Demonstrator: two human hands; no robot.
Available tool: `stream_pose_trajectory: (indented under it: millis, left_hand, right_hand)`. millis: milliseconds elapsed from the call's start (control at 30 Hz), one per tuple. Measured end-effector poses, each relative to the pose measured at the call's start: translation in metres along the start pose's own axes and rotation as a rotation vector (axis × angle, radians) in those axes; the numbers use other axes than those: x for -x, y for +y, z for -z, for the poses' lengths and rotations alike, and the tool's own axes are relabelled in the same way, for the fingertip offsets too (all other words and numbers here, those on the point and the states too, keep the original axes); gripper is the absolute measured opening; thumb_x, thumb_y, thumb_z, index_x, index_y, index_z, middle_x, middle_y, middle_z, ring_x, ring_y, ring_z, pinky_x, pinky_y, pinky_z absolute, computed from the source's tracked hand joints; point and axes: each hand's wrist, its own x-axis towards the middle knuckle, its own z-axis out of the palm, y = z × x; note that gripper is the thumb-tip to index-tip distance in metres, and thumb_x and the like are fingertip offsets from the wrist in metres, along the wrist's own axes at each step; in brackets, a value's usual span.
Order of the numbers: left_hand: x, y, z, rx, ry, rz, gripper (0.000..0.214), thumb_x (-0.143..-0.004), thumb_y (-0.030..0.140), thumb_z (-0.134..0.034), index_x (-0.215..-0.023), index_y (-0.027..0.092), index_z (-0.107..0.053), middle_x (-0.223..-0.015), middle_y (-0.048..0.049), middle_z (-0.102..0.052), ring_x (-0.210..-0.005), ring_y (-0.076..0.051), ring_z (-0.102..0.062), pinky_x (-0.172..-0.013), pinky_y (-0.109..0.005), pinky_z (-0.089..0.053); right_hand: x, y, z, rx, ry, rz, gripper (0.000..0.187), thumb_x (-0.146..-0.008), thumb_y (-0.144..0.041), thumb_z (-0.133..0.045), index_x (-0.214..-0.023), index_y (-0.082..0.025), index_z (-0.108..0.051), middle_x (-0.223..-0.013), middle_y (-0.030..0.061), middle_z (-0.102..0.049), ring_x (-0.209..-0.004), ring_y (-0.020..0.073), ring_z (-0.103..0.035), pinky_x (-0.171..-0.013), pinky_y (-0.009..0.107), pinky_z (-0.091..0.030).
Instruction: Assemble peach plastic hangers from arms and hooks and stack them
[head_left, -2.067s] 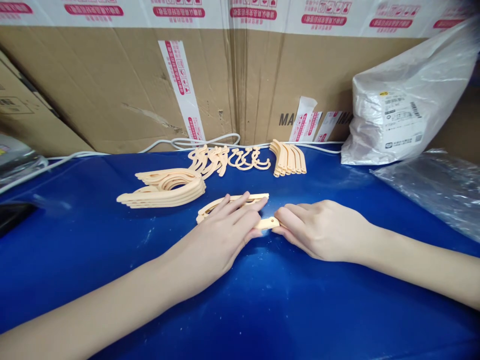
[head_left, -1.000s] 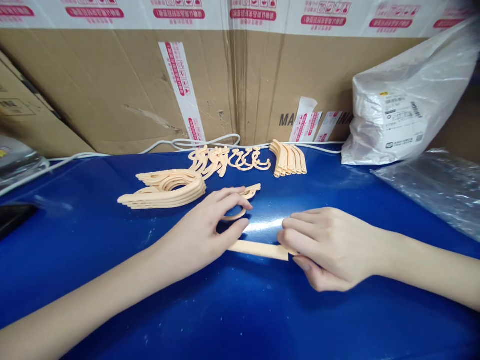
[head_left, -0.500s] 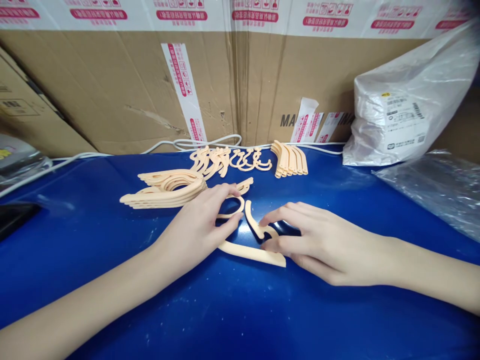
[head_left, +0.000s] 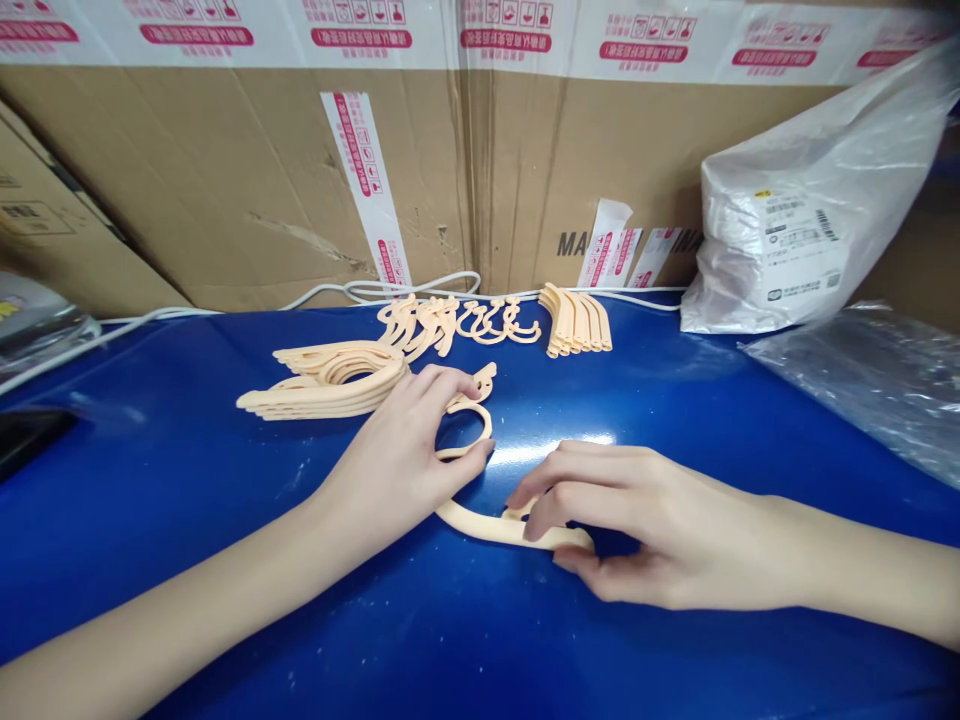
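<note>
My left hand (head_left: 405, 440) holds the middle of a cream plastic hanger (head_left: 476, 522) on the table, thumb and fingers around its ring-shaped part. One hanger arm with small holes (head_left: 486, 382) points away behind my fingers; the other runs to the right. My right hand (head_left: 645, 525) is closed on the end of that near arm, its fingers and thumb either side of it. A small cream end piece (head_left: 517, 512) shows partly under the right fingertips; whether it is joined to the arm is hidden.
Stacked hanger bodies (head_left: 330, 390) lie left of my left hand. Behind are loose curved pieces (head_left: 420, 325), small hooks (head_left: 495, 322) and a row of short tubes (head_left: 577, 320). A white cable (head_left: 315, 292), cardboard boxes (head_left: 247, 180) and a plastic-wrapped package (head_left: 772, 240) line the back.
My right hand has moved toward me with the small end piece, from behind the near arm onto its end. My left hand keeps its hold on the hanger.
</note>
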Motion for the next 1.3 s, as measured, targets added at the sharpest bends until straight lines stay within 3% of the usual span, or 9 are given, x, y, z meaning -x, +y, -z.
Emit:
stream_pose_trajectory:
  millis: [300,467,833,1000,1167,1300]
  left_hand:
    - [0.007,0.01,-0.003,0.172,-0.076,0.092,0.034,-0.08,0.03,-0.06,-0.112,0.023,-0.052,-0.117,-0.0041,-0.06,-0.111,-0.024,-0.053,-0.097,-0.044,-0.043]
    - [0.008,0.011,-0.001,0.267,-0.108,0.137,0.031,-0.08,0.033,-0.061,-0.108,0.024,-0.053,-0.119,-0.0035,-0.06,-0.115,-0.024,-0.05,-0.101,-0.046,-0.04]
    - [0.01,0.011,0.002,0.25,-0.151,0.093,0.026,-0.09,0.031,-0.048,-0.114,0.024,-0.054,-0.12,-0.0037,-0.06,-0.114,-0.023,-0.053,-0.101,-0.046,-0.042]
    - [0.008,0.003,0.005,0.245,-0.138,0.03,0.033,-0.089,0.014,-0.034,-0.112,0.023,-0.056,-0.111,-0.0031,-0.063,-0.104,-0.02,-0.059,-0.095,-0.041,-0.048]
    - [0.005,-0.003,0.006,0.077,-0.089,-0.067,0.027,-0.09,0.015,-0.039,-0.111,0.024,-0.055,-0.126,-0.0056,-0.056,-0.119,-0.023,-0.051,-0.105,-0.046,-0.041]
    - [0.005,-0.001,0.007,0.057,-0.124,-0.089,0.028,-0.089,0.016,-0.044,-0.115,0.024,-0.052,-0.134,-0.0062,-0.05,-0.127,-0.022,-0.045,-0.109,-0.044,-0.037]
  right_hand:
    - [-0.003,0.015,-0.002,0.307,0.081,0.042,0.029,-0.088,-0.006,-0.045,-0.112,-0.015,-0.059,-0.106,0.0096,-0.063,-0.096,0.0185,-0.058,-0.082,0.033,-0.051]
    - [-0.005,0.021,-0.002,0.348,0.077,0.033,0.031,-0.09,-0.007,-0.043,-0.116,-0.015,-0.058,-0.105,0.0095,-0.064,-0.096,0.0188,-0.059,-0.082,0.034,-0.051]
    - [-0.004,0.027,0.0,0.366,0.091,0.03,0.027,-0.091,-0.007,-0.041,-0.11,-0.016,-0.058,-0.105,0.0083,-0.065,-0.099,0.0181,-0.061,-0.085,0.033,-0.051]
    - [-0.004,0.038,0.005,0.475,0.195,-0.025,0.025,-0.093,-0.011,-0.04,-0.111,-0.017,-0.058,-0.107,0.0089,-0.064,-0.1,0.0191,-0.06,-0.085,0.035,-0.051]
    - [-0.003,0.035,0.007,0.568,0.391,-0.181,0.015,-0.092,-0.019,-0.047,-0.098,-0.018,-0.061,-0.093,0.0063,-0.068,-0.083,0.0179,-0.063,-0.07,0.03,-0.05]
    - [-0.002,0.026,0.005,0.559,0.337,-0.168,0.014,-0.092,-0.023,-0.048,-0.093,-0.018,-0.061,-0.087,0.0049,-0.069,-0.076,0.0174,-0.061,-0.069,0.032,-0.045]
